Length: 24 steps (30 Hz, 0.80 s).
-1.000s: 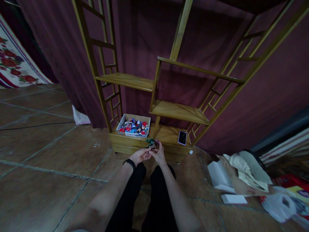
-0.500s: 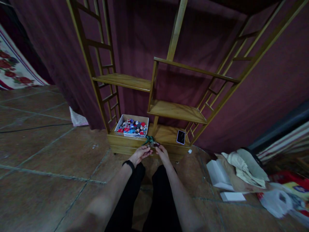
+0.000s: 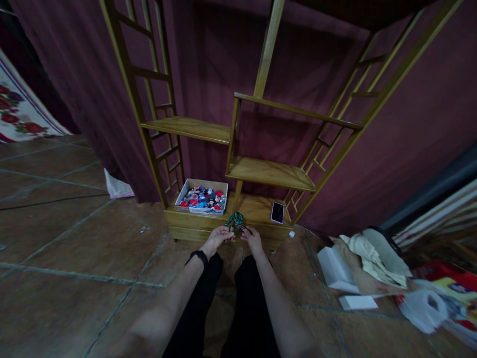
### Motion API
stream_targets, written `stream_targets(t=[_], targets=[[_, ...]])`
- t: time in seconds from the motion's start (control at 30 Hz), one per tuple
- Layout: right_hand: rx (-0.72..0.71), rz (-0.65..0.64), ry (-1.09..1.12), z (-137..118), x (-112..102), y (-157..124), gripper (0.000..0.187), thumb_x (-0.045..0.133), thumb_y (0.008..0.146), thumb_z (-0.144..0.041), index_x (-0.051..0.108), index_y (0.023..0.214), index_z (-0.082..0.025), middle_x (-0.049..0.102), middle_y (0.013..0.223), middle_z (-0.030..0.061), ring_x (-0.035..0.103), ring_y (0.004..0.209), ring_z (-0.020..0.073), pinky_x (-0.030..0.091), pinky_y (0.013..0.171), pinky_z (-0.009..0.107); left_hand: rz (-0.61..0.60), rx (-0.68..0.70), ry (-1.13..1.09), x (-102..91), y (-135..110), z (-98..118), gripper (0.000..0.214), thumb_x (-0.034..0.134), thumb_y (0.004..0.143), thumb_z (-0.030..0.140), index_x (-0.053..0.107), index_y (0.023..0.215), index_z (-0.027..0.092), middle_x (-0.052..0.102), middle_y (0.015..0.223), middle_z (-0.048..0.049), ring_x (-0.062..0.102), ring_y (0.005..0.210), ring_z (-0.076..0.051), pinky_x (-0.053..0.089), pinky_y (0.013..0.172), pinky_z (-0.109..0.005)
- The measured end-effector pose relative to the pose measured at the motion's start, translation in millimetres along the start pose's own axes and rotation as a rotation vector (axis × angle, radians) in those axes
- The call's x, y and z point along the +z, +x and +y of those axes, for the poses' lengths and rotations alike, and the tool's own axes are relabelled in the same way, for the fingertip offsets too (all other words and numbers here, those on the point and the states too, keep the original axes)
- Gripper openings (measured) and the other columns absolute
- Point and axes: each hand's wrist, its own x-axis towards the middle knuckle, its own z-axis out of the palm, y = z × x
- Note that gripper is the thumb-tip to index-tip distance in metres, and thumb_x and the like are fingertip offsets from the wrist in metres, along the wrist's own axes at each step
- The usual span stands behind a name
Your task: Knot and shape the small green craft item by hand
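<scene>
Both hands are held out together just in front of the lower shelf edge. My left hand, with a dark band on its wrist, pinches the near left side of a small green-and-black patterned thing. On the other side my right hand has its fingertips closed on the same thing's brownish lower part. Its exact kind is too small and dark to make out. Just beyond and left of my hands, a shallow white box holds many small red, blue and white trinkets.
A wooden open shelf unit stands ahead against a maroon curtain. A phone lies on its lowest board. On the tiled floor at right are white boxes, a pale cloth and a plastic bag.
The green part of the held thing has shifted right and bunched up between my hands. Both hands keep their hold in nearly the same place.
</scene>
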Motion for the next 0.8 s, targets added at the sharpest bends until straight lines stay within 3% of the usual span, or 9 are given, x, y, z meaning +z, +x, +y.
stream_targets(t=[0.43,0.8], targets=[[0.085,0.033,0.079,0.4,1.2,4.3,0.039,0.072,0.049,-0.036,0.058,0.079,-0.014,0.066,0.073,0.005,0.06,0.056,0.0138,0.051,0.053,0.027,-0.076,0.038,0.055,3.6,-1.7,2.1,0.027,0.076,0.052,0.02,0.057,0.069,0.012,0.063,0.058,-0.0012,0.055,0.05,-0.009,0.036,0.048,-0.018],[0.085,0.001,0.139,1.3,-4.7,2.7,0.036,0.068,0.055,-0.039,0.057,0.081,-0.017,0.067,0.074,0.0071,0.063,0.062,0.0187,0.052,0.06,0.035,-0.097,0.032,0.126,8.9,-1.6,2.5,0.022,0.075,0.052,0.02,0.057,0.062,0.013,0.061,0.055,-0.0007,0.051,0.047,-0.009,0.036,0.048,-0.02]])
